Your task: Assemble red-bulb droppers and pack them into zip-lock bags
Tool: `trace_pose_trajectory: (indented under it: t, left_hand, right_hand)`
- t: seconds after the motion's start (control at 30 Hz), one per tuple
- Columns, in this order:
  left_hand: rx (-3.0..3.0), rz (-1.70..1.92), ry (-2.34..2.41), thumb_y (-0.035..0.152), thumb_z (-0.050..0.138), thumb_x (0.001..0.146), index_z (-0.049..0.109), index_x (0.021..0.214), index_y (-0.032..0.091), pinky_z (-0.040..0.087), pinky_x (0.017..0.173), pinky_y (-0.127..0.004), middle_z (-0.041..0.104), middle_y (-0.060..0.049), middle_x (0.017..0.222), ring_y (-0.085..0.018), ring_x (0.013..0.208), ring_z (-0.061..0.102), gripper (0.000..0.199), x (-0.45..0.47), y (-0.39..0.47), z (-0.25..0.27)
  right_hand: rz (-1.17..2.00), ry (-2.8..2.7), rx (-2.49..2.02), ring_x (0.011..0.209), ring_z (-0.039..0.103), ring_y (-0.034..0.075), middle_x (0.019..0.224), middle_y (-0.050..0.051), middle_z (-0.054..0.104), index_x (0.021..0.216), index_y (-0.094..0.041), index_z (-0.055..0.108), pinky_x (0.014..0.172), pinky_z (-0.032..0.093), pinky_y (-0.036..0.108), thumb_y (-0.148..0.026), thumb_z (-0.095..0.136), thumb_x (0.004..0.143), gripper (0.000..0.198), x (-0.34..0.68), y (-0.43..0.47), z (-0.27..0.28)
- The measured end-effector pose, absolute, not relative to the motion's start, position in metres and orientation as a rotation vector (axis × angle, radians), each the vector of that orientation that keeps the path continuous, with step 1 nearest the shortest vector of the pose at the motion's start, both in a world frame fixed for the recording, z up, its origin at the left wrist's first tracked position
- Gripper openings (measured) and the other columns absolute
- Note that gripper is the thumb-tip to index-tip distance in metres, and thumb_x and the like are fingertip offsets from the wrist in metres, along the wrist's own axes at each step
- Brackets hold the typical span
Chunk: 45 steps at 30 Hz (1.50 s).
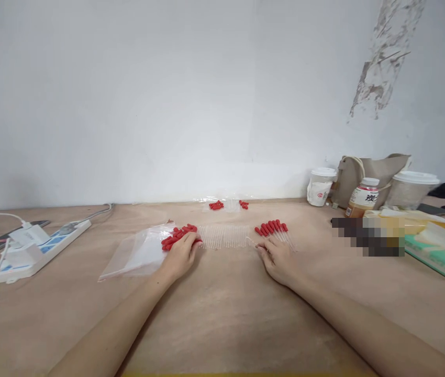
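Observation:
My left hand (185, 254) is closed at the right edge of a pile of red rubber bulbs (173, 238), its fingertips pinched on one bulb that shows only in part. A row of thin clear glass tubes (222, 236) lies side by side between my hands. At the row's right end, my right hand (275, 257) pinches one glass tube (251, 241) between thumb and finger. Just behind that hand, several droppers (273, 228) lie fanned out, red bulbs fitted on their clear tubes. The bulb pile rests on a clear plastic bag (136, 256).
By the wall lies another clear packet with red bulbs (217, 205). A white power strip (45, 251) with chargers and cables is at left. On the right stand a lidded cup (320, 187), a bottle (363, 199), a larger cup (413, 191), a bag (375, 173) and a green-white pack (438, 251).

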<state>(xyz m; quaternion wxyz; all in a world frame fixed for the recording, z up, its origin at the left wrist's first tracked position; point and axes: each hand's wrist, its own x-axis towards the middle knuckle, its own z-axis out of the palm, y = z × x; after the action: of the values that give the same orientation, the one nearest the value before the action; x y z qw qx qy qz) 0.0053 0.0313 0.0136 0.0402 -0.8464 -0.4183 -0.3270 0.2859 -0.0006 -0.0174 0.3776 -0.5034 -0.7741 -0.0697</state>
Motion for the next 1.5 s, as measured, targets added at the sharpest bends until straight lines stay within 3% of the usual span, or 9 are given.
trace_pose_trajectory:
  t: [0.13, 0.3, 0.37, 0.47, 0.57, 0.73, 1.03, 1.33, 1.5]
  left_hand:
    - [-2.794, -1.205, -1.227, 0.021, 0.035, 0.087, 0.049, 0.095, 0.019, 0.043, 0.073, -0.027, 0.057, -0.004, 0.091, -0.015, 0.083, 0.054, 0.016, 0.037, 0.007, 0.011]
    - [-2.9, -1.248, -1.144, 0.023, 0.046, 0.082, 0.053, 0.077, 0.017, 0.047, 0.066, -0.024, 0.057, -0.003, 0.085, -0.014, 0.077, 0.055, 0.011, 0.059, -0.006, 0.001]
    - [-2.912, -1.26, -1.155, 0.021, 0.044, 0.083, 0.054, 0.086, 0.018, 0.048, 0.068, -0.025, 0.056, -0.004, 0.092, -0.014, 0.081, 0.055, 0.011, 0.06, -0.004, -0.003]
    - [-2.905, -1.317, -1.173, 0.022, 0.043, 0.084, 0.045, 0.112, 0.021, 0.049, 0.077, -0.029, 0.044, -0.008, 0.119, -0.017, 0.097, 0.053, 0.029, 0.058, 0.0, -0.007]
    - [-2.887, -1.258, -1.195, 0.022, 0.045, 0.083, 0.049, 0.111, 0.02, 0.046, 0.085, -0.034, 0.037, -0.01, 0.127, -0.021, 0.107, 0.048, 0.028, 0.056, 0.002, -0.008]
    - [-2.899, -1.169, -1.122, 0.02, 0.044, 0.085, 0.058, 0.098, 0.019, 0.038, 0.093, -0.036, 0.048, -0.008, 0.117, -0.02, 0.112, 0.044, 0.02, 0.058, 0.002, -0.006]
    - [-3.01, -1.198, -1.19, 0.03, 0.041, 0.086, 0.06, 0.09, 0.019, 0.045, 0.073, -0.026, 0.062, -0.002, 0.085, -0.015, 0.079, 0.057, 0.022, 0.06, -0.001, -0.001]
    - [-3.146, -1.07, -1.167, 0.03, 0.043, 0.086, 0.063, 0.089, 0.021, 0.043, 0.067, -0.022, 0.065, 0.001, 0.081, -0.013, 0.073, 0.059, 0.022, 0.059, -0.003, -0.001]
    - [-3.039, -1.018, -1.113, 0.032, 0.044, 0.086, 0.064, 0.085, 0.02, 0.04, 0.073, -0.026, 0.066, -0.001, 0.079, -0.014, 0.072, 0.058, 0.024, 0.058, -0.003, 0.0]
  right_hand:
    - [-0.197, -2.017, -1.301, 0.075, 0.052, 0.015, 0.083, 0.004, 0.059, 0.083, -0.02, 0.055, 0.069, 0.031, 0.029, -0.023, 0.033, 0.086, 0.023, 0.281, -0.007, -0.017]
    - [-0.27, -2.106, -1.268, 0.074, 0.053, 0.014, 0.083, 0.002, 0.062, 0.086, -0.021, 0.056, 0.075, 0.028, 0.031, -0.023, 0.034, 0.086, 0.022, 0.278, -0.013, -0.013]
    - [-0.28, -2.125, -1.255, 0.073, 0.053, 0.014, 0.082, 0.003, 0.063, 0.086, -0.02, 0.057, 0.077, 0.028, 0.031, -0.022, 0.034, 0.086, 0.023, 0.279, -0.014, -0.012]
    - [-0.27, -2.129, -1.227, 0.072, 0.054, 0.013, 0.082, 0.003, 0.063, 0.085, -0.02, 0.057, 0.078, 0.027, 0.031, -0.022, 0.035, 0.086, 0.023, 0.28, -0.015, -0.011]
    - [-0.255, -2.149, -1.192, 0.073, 0.054, 0.013, 0.082, 0.002, 0.063, 0.086, -0.02, 0.057, 0.08, 0.026, 0.032, -0.022, 0.035, 0.086, 0.022, 0.279, -0.016, -0.012]
    - [-0.269, -2.175, -1.141, 0.073, 0.054, 0.013, 0.081, 0.002, 0.064, 0.086, -0.021, 0.058, 0.081, 0.026, 0.033, -0.021, 0.036, 0.085, 0.022, 0.276, -0.019, -0.012]
    - [-0.252, -2.219, -1.034, 0.073, 0.056, 0.012, 0.081, 0.001, 0.065, 0.086, -0.022, 0.06, 0.08, 0.027, 0.032, -0.02, 0.039, 0.084, 0.021, 0.275, -0.017, -0.014]
    - [-0.246, -2.24, -0.94, 0.07, 0.055, 0.01, 0.079, 0.0, 0.065, 0.087, -0.023, 0.061, 0.08, 0.024, 0.031, -0.019, 0.039, 0.085, 0.023, 0.277, -0.015, -0.014]
    - [-0.251, -2.233, -0.982, 0.064, 0.052, 0.01, 0.074, 0.0, 0.065, 0.081, -0.022, 0.062, 0.074, 0.022, 0.031, -0.02, 0.039, 0.085, 0.024, 0.274, -0.019, -0.014]
